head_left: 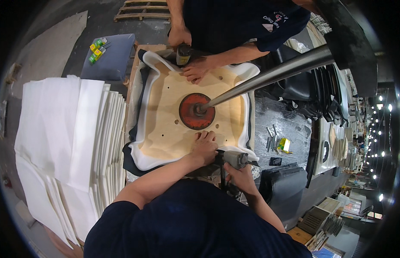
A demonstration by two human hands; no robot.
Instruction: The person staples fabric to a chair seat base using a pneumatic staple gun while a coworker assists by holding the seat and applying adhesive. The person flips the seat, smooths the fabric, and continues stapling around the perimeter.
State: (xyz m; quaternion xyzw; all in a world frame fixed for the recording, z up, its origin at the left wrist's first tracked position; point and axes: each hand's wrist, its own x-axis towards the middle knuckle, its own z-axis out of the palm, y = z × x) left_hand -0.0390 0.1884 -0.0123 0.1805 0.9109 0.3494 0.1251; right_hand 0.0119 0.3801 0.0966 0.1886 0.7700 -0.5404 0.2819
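A square wooden seat board with several holes lies before me on white padding and a dark cover, whose edges curl up around it. A round red press disc on a steel shaft bears down on its middle. My left hand is at the board's near edge, fingers curled down against the wood; what lies under them is hidden. My right hand grips a grey staple gun beside the near right corner, its nose close to the padding.
Opposite, a co-worker's hand holds another staple gun; the other hand presses the board's far edge. White sheets are stacked at left, near a blue-grey padded seat with small boxes. Black covers and a yellow-green box lie at right.
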